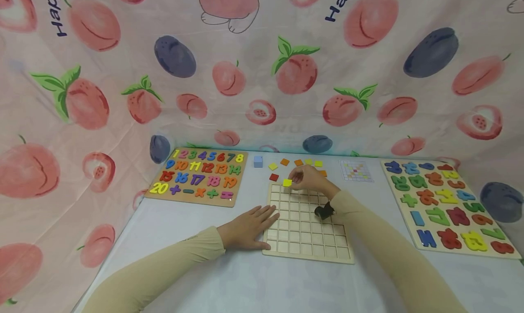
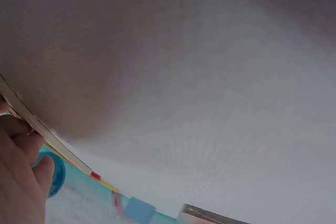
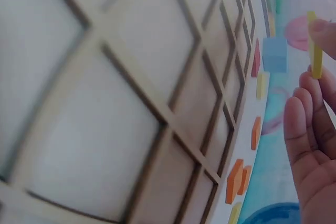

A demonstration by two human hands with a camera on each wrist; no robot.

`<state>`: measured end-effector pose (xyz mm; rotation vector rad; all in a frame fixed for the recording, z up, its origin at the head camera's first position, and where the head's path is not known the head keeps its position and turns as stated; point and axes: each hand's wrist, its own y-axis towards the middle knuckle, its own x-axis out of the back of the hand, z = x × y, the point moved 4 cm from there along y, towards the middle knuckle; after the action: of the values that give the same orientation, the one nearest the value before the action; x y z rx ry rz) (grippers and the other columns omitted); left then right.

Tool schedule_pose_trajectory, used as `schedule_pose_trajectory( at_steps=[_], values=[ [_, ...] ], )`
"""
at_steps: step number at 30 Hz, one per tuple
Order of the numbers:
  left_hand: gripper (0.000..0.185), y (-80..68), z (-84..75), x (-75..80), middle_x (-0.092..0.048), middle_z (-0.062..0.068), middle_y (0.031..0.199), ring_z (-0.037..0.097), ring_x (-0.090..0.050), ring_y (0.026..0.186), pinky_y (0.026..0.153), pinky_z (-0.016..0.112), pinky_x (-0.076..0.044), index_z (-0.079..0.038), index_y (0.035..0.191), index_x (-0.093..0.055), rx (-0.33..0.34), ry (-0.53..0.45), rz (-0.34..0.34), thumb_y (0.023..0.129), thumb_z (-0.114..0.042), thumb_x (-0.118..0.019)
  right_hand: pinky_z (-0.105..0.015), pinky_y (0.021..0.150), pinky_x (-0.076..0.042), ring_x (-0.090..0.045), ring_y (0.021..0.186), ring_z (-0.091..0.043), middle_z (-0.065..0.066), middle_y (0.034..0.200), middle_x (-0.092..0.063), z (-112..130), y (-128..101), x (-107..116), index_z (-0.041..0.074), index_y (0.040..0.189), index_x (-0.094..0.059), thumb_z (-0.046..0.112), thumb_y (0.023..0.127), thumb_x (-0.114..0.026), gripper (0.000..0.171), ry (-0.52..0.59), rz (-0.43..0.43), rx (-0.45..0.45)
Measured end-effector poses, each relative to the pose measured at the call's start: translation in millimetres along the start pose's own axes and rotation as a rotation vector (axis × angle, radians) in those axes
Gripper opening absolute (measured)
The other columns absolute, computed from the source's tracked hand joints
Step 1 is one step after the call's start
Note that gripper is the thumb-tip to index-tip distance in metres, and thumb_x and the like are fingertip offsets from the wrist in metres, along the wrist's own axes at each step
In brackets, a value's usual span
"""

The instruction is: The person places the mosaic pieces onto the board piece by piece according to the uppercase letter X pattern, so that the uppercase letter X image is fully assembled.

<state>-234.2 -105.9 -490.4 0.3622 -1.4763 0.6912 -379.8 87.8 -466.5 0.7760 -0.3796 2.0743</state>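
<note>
Near the middle of the worktop lay a wooden grid board. At its far left corner the right hand pinched a yellow tile between fingertips. Against the board's left edge the left hand rested flat, fingers straight, holding nothing. Loose coloured tiles lay just beyond the board.

Both arms wear long, snug sleeves in a soft tan colour, reaching down to each wrist. The left hand and right hand are bare. A small black thing sits just under the right wrist.
</note>
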Motion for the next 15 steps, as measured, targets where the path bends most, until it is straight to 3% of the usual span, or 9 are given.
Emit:
schedule_pose_trajectory(
  at_steps=[9,15],
  values=[
    [0.087,-1.2,0.2,1.1,-0.013,0.012,0.159,0.024,-0.016,0.147,0.120,0.037,-0.018,-0.010,0.152,-0.012,-0.005,0.017,-0.014,0.090,-0.067,-0.033,-0.024,0.066,-0.054,-0.061,0.068,-0.009,-0.008,0.078,-0.068,1,-6,-15,0.003,0.090,-0.070,0.010,0.075,-0.078,0.018,0.005,0.069,0.065],
    [0.087,-1.1,0.0,0.2,-0.013,0.011,0.159,0.023,-0.015,0.147,0.120,0.037,-0.017,-0.011,0.152,-0.012,-0.003,0.007,-0.006,0.090,-0.068,-0.033,-0.024,0.067,-0.053,-0.061,0.070,-0.009,-0.005,0.078,-0.067,-4,-7,-22,0.004,0.090,-0.069,0.015,0.076,-0.078,0.020,0.004,0.087,0.016]
  ],
)
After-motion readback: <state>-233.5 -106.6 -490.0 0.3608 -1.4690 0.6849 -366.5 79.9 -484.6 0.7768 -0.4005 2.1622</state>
